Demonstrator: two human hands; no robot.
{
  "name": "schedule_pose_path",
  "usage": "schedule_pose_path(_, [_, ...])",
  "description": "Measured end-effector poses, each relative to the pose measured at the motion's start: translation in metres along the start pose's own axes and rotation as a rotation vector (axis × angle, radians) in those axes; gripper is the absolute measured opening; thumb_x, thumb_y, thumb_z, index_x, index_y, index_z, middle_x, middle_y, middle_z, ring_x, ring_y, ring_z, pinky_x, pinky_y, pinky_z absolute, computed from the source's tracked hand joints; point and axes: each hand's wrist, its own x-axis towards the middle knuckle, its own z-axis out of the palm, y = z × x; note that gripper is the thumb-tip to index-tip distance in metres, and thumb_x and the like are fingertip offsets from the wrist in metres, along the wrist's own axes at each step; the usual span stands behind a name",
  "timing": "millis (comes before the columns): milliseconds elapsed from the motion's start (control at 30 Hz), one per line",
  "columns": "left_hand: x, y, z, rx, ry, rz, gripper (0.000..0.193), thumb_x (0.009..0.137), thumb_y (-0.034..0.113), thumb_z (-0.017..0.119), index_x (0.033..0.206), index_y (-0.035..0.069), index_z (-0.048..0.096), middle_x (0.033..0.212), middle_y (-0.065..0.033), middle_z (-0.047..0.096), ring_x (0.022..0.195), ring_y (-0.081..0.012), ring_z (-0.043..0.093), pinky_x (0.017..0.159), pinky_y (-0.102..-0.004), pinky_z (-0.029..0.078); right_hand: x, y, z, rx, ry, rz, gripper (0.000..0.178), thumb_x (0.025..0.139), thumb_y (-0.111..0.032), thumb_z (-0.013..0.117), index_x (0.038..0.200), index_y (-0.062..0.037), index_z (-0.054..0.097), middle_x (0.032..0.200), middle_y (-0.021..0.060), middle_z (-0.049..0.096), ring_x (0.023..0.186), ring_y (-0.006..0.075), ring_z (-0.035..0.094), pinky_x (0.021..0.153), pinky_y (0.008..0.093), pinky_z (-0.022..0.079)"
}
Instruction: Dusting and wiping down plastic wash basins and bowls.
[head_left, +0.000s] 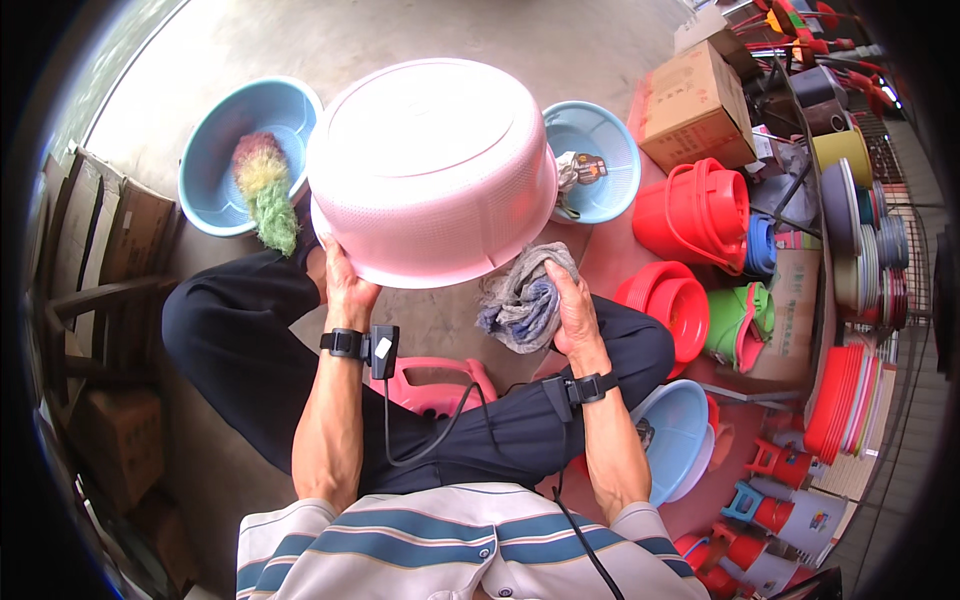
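Observation:
A large pink plastic basin with a perforated-looking wall is held up in front of me, its underside facing upward. My left hand grips its near rim at the left, fingers hidden behind the plastic. In my right hand is a crumpled grey cloth, close to the basin's lower right edge; from here I cannot tell whether the cloth touches it. Beyond my left knee stands a blue basin, with a fluffy red, yellow and green duster hanging over its side.
A smaller blue basin behind the pink one holds a crumpled packet. To the right are a cardboard box, red buckets, a green bucket and shelves of stacked plasticware. A pink stool sits between my legs; wooden frames stand left.

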Motion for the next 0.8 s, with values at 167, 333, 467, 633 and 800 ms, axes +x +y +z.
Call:
schedule_pose_path(167, [-0.002, 0.002, 0.001, 0.002, 0.024, 0.019, 0.061, 0.099, 0.054, 0.044, 0.140, 0.009, 0.047, 0.139, -0.0099, 0.055, 0.124, -0.0279, 0.055, 0.104, -0.0480, 0.047, 0.002, 0.003, -0.008, -0.052, -0.015, 0.061, 0.033, 0.095, -0.033, 0.065, 0.112, -0.0051, 0.067, 0.102, 0.0005, 0.067, 0.094, 0.0097, 0.060, 0.087, 0.0291, 0.048])
schedule_pose_path(333, [-0.006, -0.001, 0.008, 0.006, -0.014, 0.009, 0.059, 0.099, 0.052, 0.046, 0.139, 0.008, 0.049, 0.139, -0.0092, 0.055, 0.124, -0.0270, 0.055, 0.106, -0.0472, 0.046, 0.005, -0.003, -0.003, -0.286, -0.057, 0.038, 0.046, 0.088, -0.032, 0.069, 0.121, -0.0011, 0.059, 0.108, 0.0030, 0.064, 0.098, 0.0108, 0.057, 0.093, 0.0286, 0.043])
schedule_pose_path(467, [-0.002, 0.000, 0.006, 0.021, -0.026, 0.012, 0.058, 0.099, 0.052, 0.046, 0.138, 0.009, 0.050, 0.139, -0.0091, 0.055, 0.124, -0.0263, 0.055, 0.107, -0.0471, 0.045, 0.007, -0.004, -0.004, -0.376, -0.151, 0.110, 0.070, 0.084, -0.032, 0.068, 0.139, 0.0017, 0.043, 0.112, 0.0050, 0.060, 0.102, 0.0118, 0.056, 0.095, 0.0290, 0.043])
schedule_pose_path(633, [-0.002, 0.003, 0.003, 0.020, 0.003, 0.025, 0.057, 0.100, 0.051, 0.047, 0.138, 0.009, 0.049, 0.138, -0.0091, 0.056, 0.122, -0.0267, 0.057, 0.103, -0.0463, 0.048, 0.006, -0.006, -0.007, -0.029, -0.169, 0.248, 0.062, 0.089, -0.030, 0.058, 0.141, 0.0005, 0.044, 0.117, 0.0056, 0.061, 0.107, 0.0134, 0.057, 0.099, 0.0280, 0.043])
schedule_pose_path(800, [0.000, 0.003, 0.003, 0.033, 0.024, 0.016, 0.057, 0.100, 0.051, 0.047, 0.138, 0.009, 0.049, 0.138, -0.0094, 0.056, 0.121, -0.0272, 0.057, 0.102, -0.0461, 0.049, 0.022, 0.004, -0.041, -0.393, -0.267, 0.185, 0.040, 0.088, -0.016, 0.057, 0.124, 0.0026, 0.057, 0.109, 0.0069, 0.066, 0.095, 0.0112, 0.063, 0.087, 0.0258, 0.050])
